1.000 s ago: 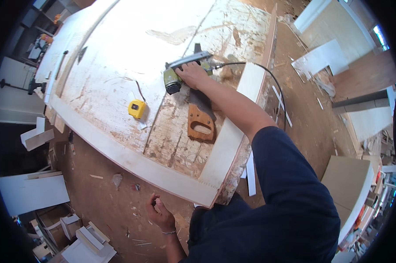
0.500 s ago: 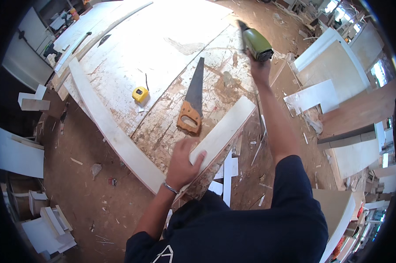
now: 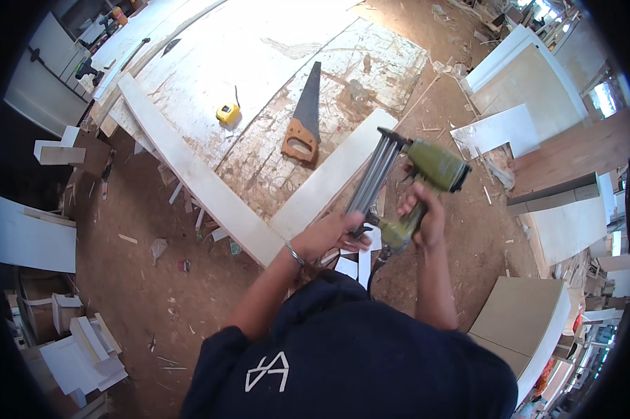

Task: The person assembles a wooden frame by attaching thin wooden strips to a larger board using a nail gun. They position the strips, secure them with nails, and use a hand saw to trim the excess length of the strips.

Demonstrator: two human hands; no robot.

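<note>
A green nail gun (image 3: 433, 164) with a long silver magazine is held up over the near right edge of the workbench. My right hand (image 3: 426, 211) is closed round its handle. At the lower end of the magazine my left hand (image 3: 329, 236) grips the nail gun, its fingers partly hidden. Beneath and beyond lies a pale board (image 3: 336, 167), meeting a longer pale board (image 3: 196, 174) at the bench's near corner. Between the two boards rests a handsaw (image 3: 303, 122) with a wooden handle, and a yellow tape measure (image 3: 227, 113) sits to its left.
The scuffed white workbench (image 3: 252, 77) stretches away from me. A green and black power tool (image 3: 86, 70) lies at the far left. Panels (image 3: 517, 77) lean along the right side, and offcuts (image 3: 84, 349) are piled at lower left. Scraps litter the brown floor (image 3: 147, 293).
My right hand has brought the nail gun back from the far right, close to me. My left hand has left the right-hand board and taken hold of the magazine's end.
</note>
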